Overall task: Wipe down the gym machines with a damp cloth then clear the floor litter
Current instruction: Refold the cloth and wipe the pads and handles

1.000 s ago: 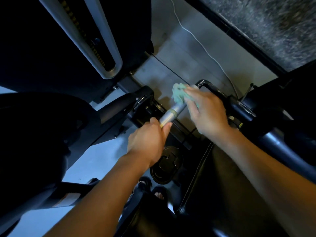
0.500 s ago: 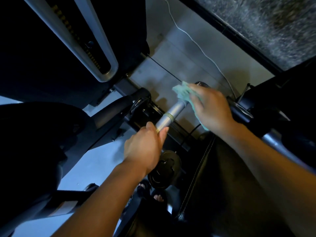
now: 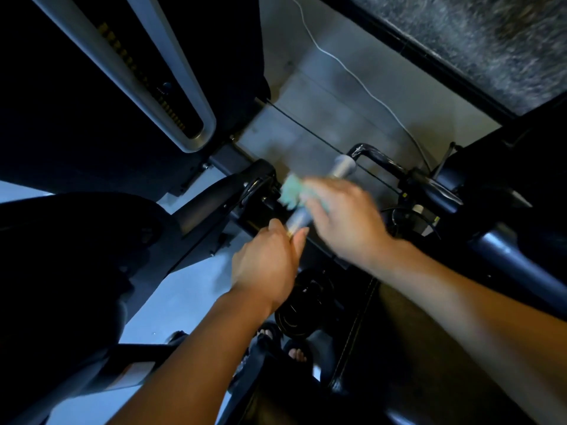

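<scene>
I see that the right hand (image 3: 343,216), fingers clamped on the green cloth (image 3: 291,191), has slid down the metal bar (image 3: 340,168) toward the left hand (image 3: 267,262) gripping its lower end, baring the bar's far tip: wiping continues.

A soft, pale green cloth (image 3: 291,191) is seen against a smooth bar (image 3: 340,168) of brushed, satin-finished metal. The curved handle (image 3: 379,159) beyond it is coated in glossy black. A padded seat (image 3: 414,348) is covered in matt black leather-like material with visible stitching. The floor (image 3: 322,96) is formed of smooth, dull grey tiles.
</scene>
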